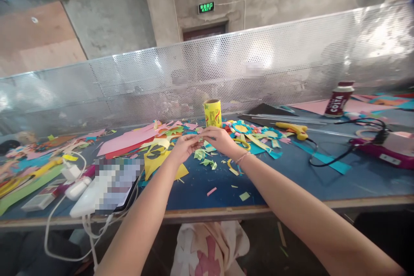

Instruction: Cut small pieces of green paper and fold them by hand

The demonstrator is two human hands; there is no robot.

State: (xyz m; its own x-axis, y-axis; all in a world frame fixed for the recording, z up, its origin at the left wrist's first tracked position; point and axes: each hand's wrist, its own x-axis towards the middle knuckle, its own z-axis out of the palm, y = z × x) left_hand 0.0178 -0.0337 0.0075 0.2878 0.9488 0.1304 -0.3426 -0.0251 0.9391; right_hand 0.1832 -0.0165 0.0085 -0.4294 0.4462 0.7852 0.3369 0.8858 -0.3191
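Meeting at the fingertips at mid-frame, the left hand (186,148) and right hand (220,141) have fingers bent inward. A small green paper piece (201,139) shows at the fingertips, between the hands; whether one or both grip it cannot be determined. Green paper scraps (209,164) lie just below in the frame, on the blue table (200,197). Yellow paper (153,165) lies left of the left hand; a yellow roll (212,114) stands upright above the right hand.

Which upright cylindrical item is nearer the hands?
Yellow cylinder, just behind the right hand; the dark-red COSTA bottle stands well off to the right.
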